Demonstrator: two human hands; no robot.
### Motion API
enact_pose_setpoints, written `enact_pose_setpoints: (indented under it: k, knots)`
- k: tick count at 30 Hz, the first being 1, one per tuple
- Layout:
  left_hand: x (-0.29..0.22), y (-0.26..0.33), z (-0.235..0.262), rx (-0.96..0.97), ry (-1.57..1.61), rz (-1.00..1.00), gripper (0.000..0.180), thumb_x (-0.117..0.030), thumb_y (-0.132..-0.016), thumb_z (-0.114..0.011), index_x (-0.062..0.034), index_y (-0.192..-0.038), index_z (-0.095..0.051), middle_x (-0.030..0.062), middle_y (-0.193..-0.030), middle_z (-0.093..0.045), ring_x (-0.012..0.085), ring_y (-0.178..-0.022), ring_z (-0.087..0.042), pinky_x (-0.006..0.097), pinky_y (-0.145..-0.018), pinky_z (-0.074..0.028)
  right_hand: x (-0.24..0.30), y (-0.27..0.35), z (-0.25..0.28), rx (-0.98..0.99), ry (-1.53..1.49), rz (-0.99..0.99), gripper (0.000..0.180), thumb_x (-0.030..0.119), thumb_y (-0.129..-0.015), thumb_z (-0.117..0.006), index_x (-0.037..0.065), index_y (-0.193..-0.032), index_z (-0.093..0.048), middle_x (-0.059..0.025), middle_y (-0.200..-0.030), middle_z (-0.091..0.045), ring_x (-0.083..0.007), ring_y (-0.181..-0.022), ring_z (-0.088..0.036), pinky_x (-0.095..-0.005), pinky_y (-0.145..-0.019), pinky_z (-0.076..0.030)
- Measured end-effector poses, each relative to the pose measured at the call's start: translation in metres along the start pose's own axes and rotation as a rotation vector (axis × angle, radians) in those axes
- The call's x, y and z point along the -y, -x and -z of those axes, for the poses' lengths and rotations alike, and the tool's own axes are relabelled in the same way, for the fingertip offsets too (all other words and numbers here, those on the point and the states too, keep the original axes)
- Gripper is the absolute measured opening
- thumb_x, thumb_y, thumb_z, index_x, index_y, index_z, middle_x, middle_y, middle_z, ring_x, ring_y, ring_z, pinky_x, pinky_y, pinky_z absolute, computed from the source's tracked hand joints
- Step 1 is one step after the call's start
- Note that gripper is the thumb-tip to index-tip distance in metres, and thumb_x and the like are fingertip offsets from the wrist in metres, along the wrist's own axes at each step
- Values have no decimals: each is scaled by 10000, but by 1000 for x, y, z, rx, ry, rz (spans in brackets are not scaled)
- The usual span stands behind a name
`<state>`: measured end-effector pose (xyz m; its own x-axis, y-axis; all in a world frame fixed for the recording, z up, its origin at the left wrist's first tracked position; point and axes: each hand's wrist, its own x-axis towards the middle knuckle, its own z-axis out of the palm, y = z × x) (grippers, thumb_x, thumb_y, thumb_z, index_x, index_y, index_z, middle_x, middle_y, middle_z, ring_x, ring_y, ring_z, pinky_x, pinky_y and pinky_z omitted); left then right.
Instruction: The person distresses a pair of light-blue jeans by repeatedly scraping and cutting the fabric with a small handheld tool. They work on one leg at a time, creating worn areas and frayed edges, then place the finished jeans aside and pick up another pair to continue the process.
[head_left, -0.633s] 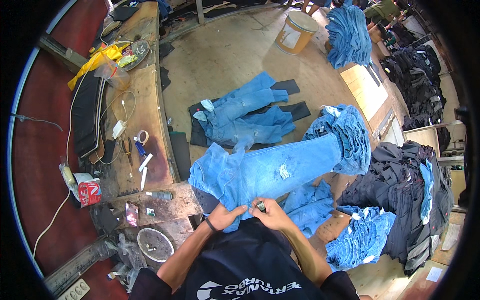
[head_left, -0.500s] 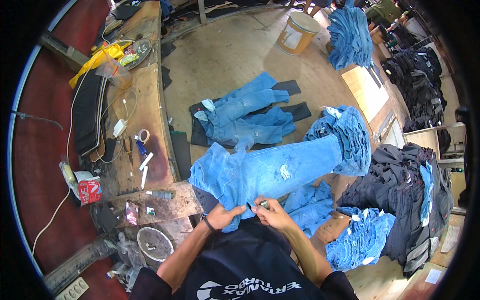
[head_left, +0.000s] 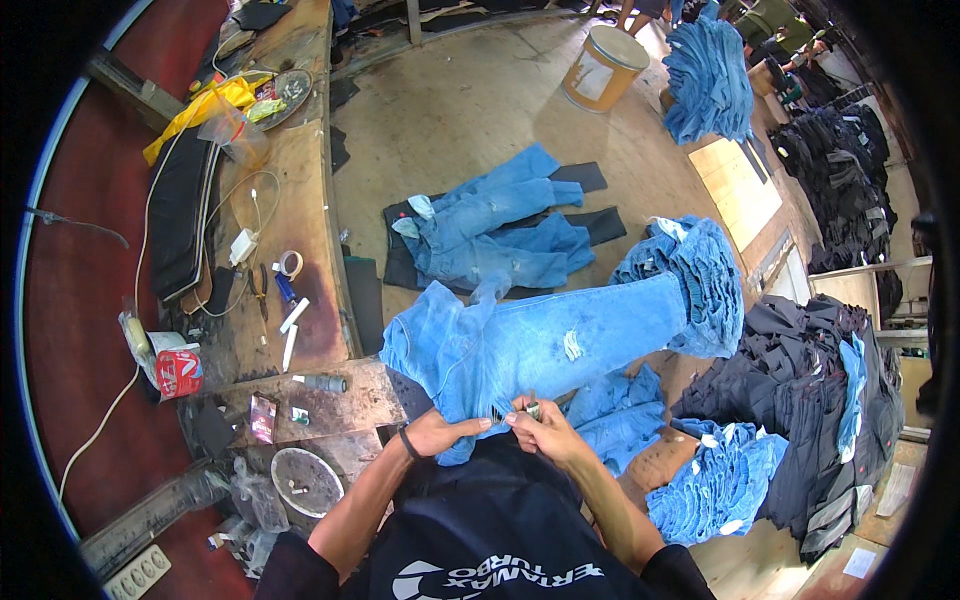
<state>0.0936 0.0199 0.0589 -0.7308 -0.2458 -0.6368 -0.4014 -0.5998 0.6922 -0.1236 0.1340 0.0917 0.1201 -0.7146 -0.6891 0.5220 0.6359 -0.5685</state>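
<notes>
A pair of light blue jeans (head_left: 610, 325) lies stretched across in front of me, one leg reaching right toward a stack, a frayed white patch on it. At its near edge, my left hand (head_left: 440, 433) pinches the denim between thumb and fingers. Close beside it, my right hand (head_left: 545, 433) is closed around a small, narrow tool (head_left: 532, 407), brownish and pale, whose top pokes out above the fingers. Its working end, close to the left thumb, is too small to make out. The two hands nearly meet over the denim.
More jeans (head_left: 500, 255) lie on dark cloth beyond. Folded jeans stacks (head_left: 715, 480) and dark garments (head_left: 790, 400) fill the right. On the left bench are pliers (head_left: 262, 290), a tape roll (head_left: 290, 263) and a charger (head_left: 243, 246). A round drum (head_left: 604, 68) stands at the back.
Both hands stay at the same edge of the jeans. The right hand has turned slightly, and the dark tip seen between the hands no longer shows. The view has shifted a little.
</notes>
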Motion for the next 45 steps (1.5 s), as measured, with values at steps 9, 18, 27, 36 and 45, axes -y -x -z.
enact_pose_setpoints:
  k: [9, 18, 27, 36, 45]
  knots:
    - [12, -15, -15, -178, -18, -243, 491, -195, -963, -779, 19, -1375, -619, 74, -1263, -690, 171, -1161, -620, 367, -1045, -506, 2, 2, -4, -98, 715, 260, 170, 193, -1023, -655, 37, -965, -622, 44, -721, -506, -80, -641, -462, -287, -579, -386]
    - [14, -12, -14, -144, -16, -320, 551, -189, -992, -750, 52, -1443, -544, 95, -1348, -648, 181, -1234, -588, 379, -1101, -476, -7, 0, -5, -117, 586, 258, 143, 185, -1025, -656, 56, -979, -617, 51, -693, -488, -42, -576, -416, -253, -522, -331]
    - [16, -10, -13, -153, 16, -299, 528, -160, -996, -740, 55, -1435, -541, 86, -1340, -646, 171, -1230, -584, 377, -1095, -475, -5, -3, -7, -106, 346, 90, 138, 177, -1005, -664, 59, -956, -613, 56, -702, -470, -49, -616, -412, -276, -540, -331]
    - [18, -11, -14, -182, -3, -282, 432, -132, -1012, -705, 49, -1388, -588, 70, -1283, -670, 162, -1167, -607, 368, -1065, -493, -6, 0, -8, -107, -30, -55, 155, 168, -1014, -672, 75, -907, -608, 55, -690, -505, -50, -571, -431, -276, -524, -342]
    - [14, -15, -18, -215, 22, -270, 532, -157, -1005, -702, 72, -1449, -517, 130, -1380, -633, 211, -1274, -574, 393, -1126, -447, -10, -7, -15, -220, 352, 146, 184, 205, -1029, -675, 70, -918, -615, 44, -673, -521, -55, -581, -464, -274, -529, -383]
